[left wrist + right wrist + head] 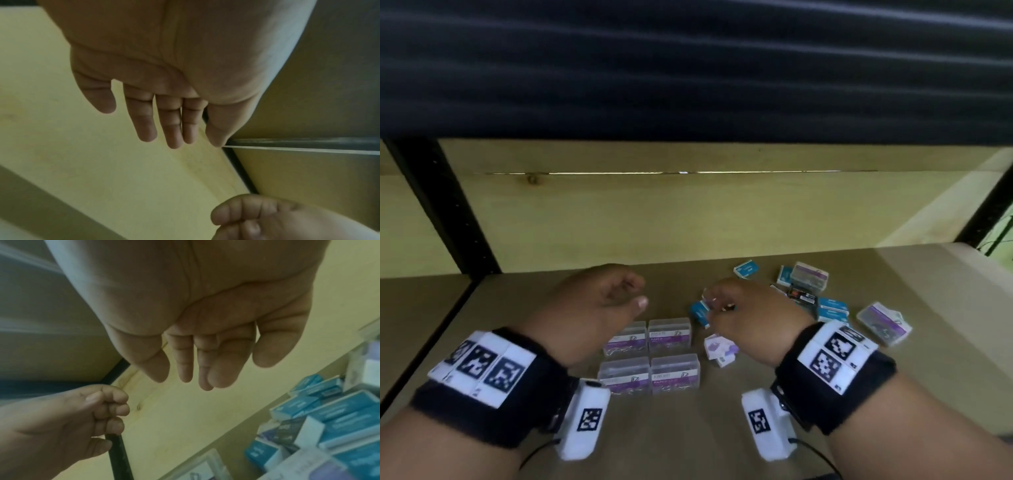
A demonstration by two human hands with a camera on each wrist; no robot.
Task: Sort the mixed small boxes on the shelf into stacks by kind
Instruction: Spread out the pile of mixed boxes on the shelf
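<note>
Hovering the left hand point(592, 308) over the far-left corner of four clear paper-clip boxes point(649, 356), which are lying in a tidy two-by-two block on the shelf point(893, 359); fingers loosely curled with the thumb out, gripping nothing, and looking relaxed and spread in the left wrist view point(164, 65). Hanging the right hand point(750, 318) just right of that block, palm down and fingers apart, closing on nothing; showing a bare palm with straight fingers in the right wrist view point(205, 305). Pointing those fingertips at a teal box point(700, 311) sitting tilted just beside them, contact impossible to judge. Passing the right wrist above two small white-and-purple boxes point(719, 349), lying near the clear block's right edge. Leaving the unsorted heap point(808, 294) of teal, clear and dark boxes just beyond and to the right of the right hand, seen close and blurred in the right wrist view point(329, 418). Resting apart: a lone teal box point(746, 270) toward the wooden back panel point(688, 212), and a clear purple-labelled box point(883, 322) at the heap's far right.
</note>
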